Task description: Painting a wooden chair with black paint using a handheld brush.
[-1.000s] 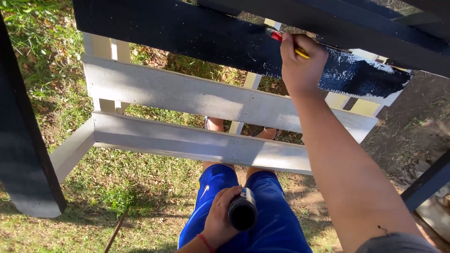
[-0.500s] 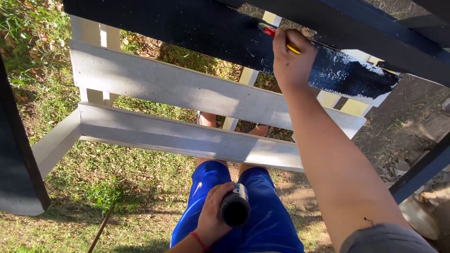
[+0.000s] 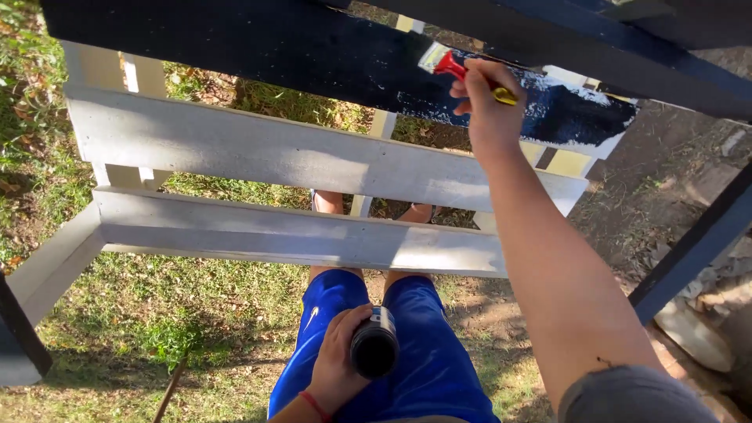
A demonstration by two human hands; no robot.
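Observation:
My right hand (image 3: 492, 110) grips a paintbrush (image 3: 457, 66) with a red ferrule and yellow handle. Its bristles rest on a wooden plank (image 3: 258, 47) coated in dark, almost black paint, with white patches showing near the plank's right end (image 3: 583, 117). Down by my blue shorts, my left hand (image 3: 333, 364) holds a small dark can (image 3: 374, 348) of paint against my lap. Two unpainted white planks (image 3: 258, 153) lie below the dark one.
The planks belong to a wooden frame with pale yellow uprights (image 3: 100, 66). Dark painted beams run at the top right (image 3: 627, 39), right (image 3: 693, 243) and lower left (image 3: 19, 337). Grass lies below at left, bare dirt at right. A thin stick (image 3: 168, 392) lies in the grass.
My right hand has slid the brush leftward along the dark plank. The view has shifted slightly, and the left hand stays on the can.

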